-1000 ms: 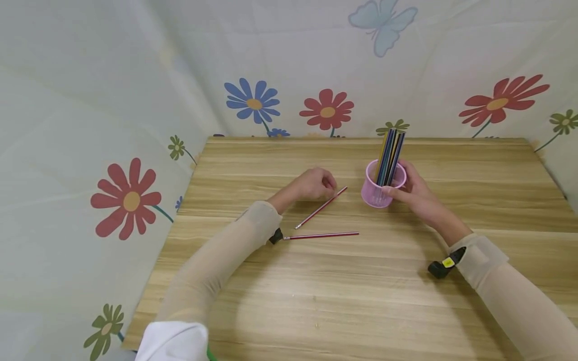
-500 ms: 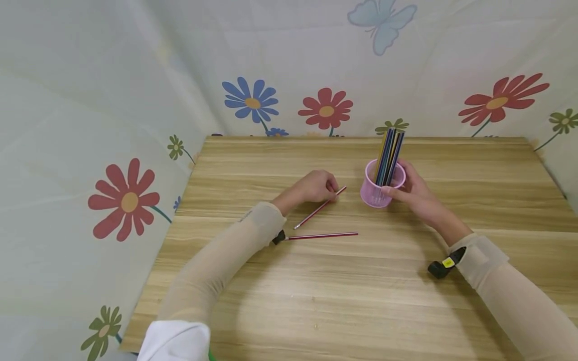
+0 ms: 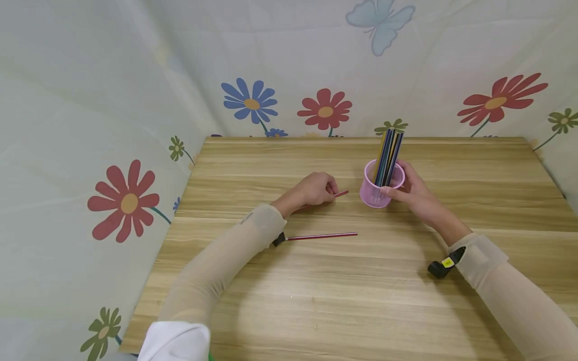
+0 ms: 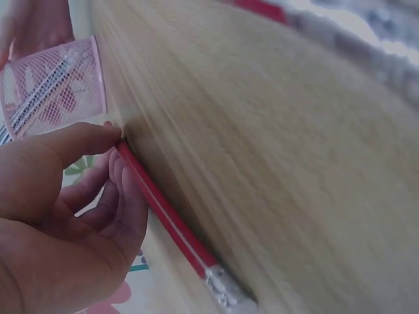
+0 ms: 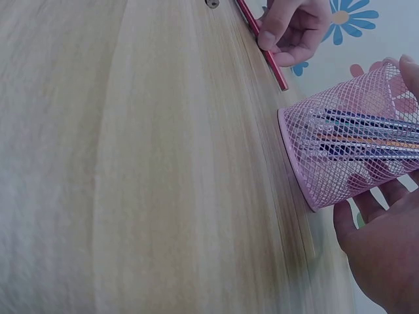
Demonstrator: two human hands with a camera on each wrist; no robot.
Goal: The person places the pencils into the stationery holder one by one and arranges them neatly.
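Observation:
In the left wrist view, my left hand (image 3: 317,189) pinches a red striped pencil (image 4: 171,219) between thumb and fingers. Its silver-ferruled eraser end points back toward the wrist, close over the tabletop. In the head view only the pencil's tip shows past the fingers. My right hand (image 3: 421,199) grips a pink mesh pencil cup (image 3: 370,195) from its right side, thumb at the near wall and fingers behind. Several dark and yellow pencils (image 3: 389,156) stand in the cup, leaning slightly right. A second red striped pencil (image 3: 322,236) lies on the table nearer me.
Everything rests on a wood-grain table (image 3: 361,296). A white curtain (image 3: 424,65) printed with flowers and a butterfly hangs behind it and along the left. A black wrist camera (image 3: 279,239) on the left forearm overlaps one end of the lying pencil.
My left hand has closed its fingers on the upper red pencil, which has turned so that its eraser end is now hidden behind the hand. The right hand and the cup stay put.

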